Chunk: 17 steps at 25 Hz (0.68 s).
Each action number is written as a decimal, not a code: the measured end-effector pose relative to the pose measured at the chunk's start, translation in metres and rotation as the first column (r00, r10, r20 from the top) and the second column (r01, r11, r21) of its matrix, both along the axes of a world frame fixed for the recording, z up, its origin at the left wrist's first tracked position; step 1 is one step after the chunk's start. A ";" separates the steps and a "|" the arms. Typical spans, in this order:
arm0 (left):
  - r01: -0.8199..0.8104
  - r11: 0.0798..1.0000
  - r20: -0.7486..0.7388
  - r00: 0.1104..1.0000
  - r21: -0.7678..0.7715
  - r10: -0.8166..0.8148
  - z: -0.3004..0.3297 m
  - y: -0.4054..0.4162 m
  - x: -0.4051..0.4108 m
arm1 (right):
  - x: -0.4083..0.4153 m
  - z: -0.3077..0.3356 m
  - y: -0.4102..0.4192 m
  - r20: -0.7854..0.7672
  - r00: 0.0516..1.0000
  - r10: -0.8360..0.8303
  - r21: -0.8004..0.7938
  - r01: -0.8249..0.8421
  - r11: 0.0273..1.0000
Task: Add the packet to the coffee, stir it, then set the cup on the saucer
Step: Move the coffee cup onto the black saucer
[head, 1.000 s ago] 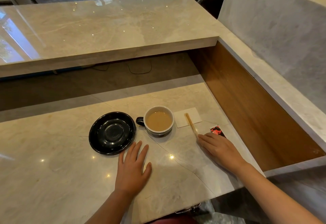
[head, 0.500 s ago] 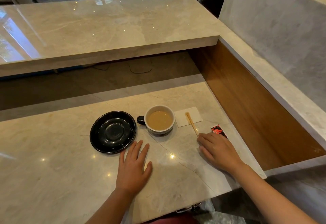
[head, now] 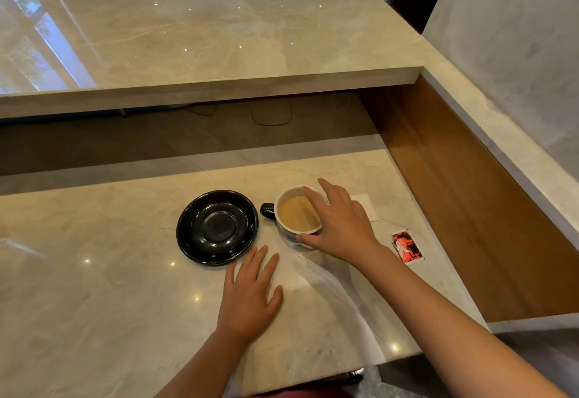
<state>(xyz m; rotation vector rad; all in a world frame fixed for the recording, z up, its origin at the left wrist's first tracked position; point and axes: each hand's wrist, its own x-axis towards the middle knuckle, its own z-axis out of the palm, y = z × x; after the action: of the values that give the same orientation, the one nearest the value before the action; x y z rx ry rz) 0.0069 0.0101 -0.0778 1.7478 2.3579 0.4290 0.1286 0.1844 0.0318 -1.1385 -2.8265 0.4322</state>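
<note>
A cup filled with light brown coffee is seen standing on the pale marble table, its dark handle turned toward 9 o'clock. Just beside it at 9 o'clock a black saucer is set, bare, with a narrow gap left between the two. The right hand is placed at the cup's 3 o'clock side, its fingers spread wide; the thumb is laid against the cup's near wall at about 5 o'clock, while the other fingertips are reached over the far rim near 1 o'clock. Whether the cup is actually gripped cannot be told. A white napkin is partly covered by this hand, only its far corner being shown at the hand's 2 o'clock. A red and black packet is left flat on the table at 4 o'clock from the cup, apart from the wrist. The left hand is laid palm down on the table at 6 o'clock from the saucer, fingers extended and nothing held.
</note>
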 end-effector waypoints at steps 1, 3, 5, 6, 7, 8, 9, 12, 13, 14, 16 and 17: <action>0.000 1.000 0.003 1.000 -0.001 0.000 0.000 0.000 0.000 | -0.007 -0.001 0.004 0.032 0.999 0.007 -0.036 -0.006 0.999; -0.002 1.000 0.010 1.000 0.001 0.002 -0.002 -0.001 -0.001 | -0.019 -0.003 0.011 0.104 0.994 0.037 -0.074 -0.030 0.997; -0.004 1.000 0.009 1.000 -0.004 0.004 -0.002 -0.002 -0.001 | -0.027 -0.006 0.018 0.184 0.979 0.086 -0.081 -0.073 0.994; -0.006 1.000 0.008 1.000 -0.012 0.006 -0.003 -0.002 0.000 | -0.031 -0.006 0.021 0.211 0.971 0.111 -0.090 -0.094 0.992; -0.009 1.000 0.005 1.000 -0.021 0.009 -0.003 -0.002 -0.001 | -0.034 -0.005 0.023 0.229 0.964 0.133 -0.108 -0.111 0.988; -0.011 1.000 0.003 1.000 -0.028 0.011 -0.003 -0.001 -0.001 | -0.037 -0.005 0.026 0.243 0.958 0.152 -0.129 -0.123 0.984; -0.012 0.999 0.002 1.000 -0.032 0.012 -0.003 -0.001 -0.001 | -0.040 -0.004 0.028 0.260 0.951 0.169 -0.143 -0.135 0.980; -0.017 0.999 0.013 1.000 -0.032 0.018 -0.004 -0.001 -0.001 | -0.048 -0.002 0.032 0.315 0.924 0.216 -0.127 -0.185 0.975; -0.019 0.999 0.017 1.000 -0.034 0.019 -0.004 -0.001 0.000 | -0.049 -0.002 0.033 0.316 0.922 0.226 -0.113 -0.200 0.973; -0.019 0.999 0.021 1.000 -0.037 0.020 -0.004 -0.001 0.000 | -0.049 -0.001 0.034 0.309 0.922 0.232 -0.101 -0.211 0.972; -0.019 0.999 0.026 0.999 -0.043 0.020 -0.004 -0.001 -0.001 | -0.049 -0.002 0.034 0.287 0.929 0.233 -0.080 -0.220 0.972; -0.019 0.999 0.028 0.999 -0.047 0.020 -0.004 -0.001 -0.001 | -0.049 -0.003 0.034 0.277 0.933 0.229 -0.072 -0.218 0.973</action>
<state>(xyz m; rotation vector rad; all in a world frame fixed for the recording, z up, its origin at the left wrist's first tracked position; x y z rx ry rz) 0.0060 0.0090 -0.0814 1.6886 2.3483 0.3957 0.0800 0.2189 0.0291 -0.9551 -3.2309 0.3651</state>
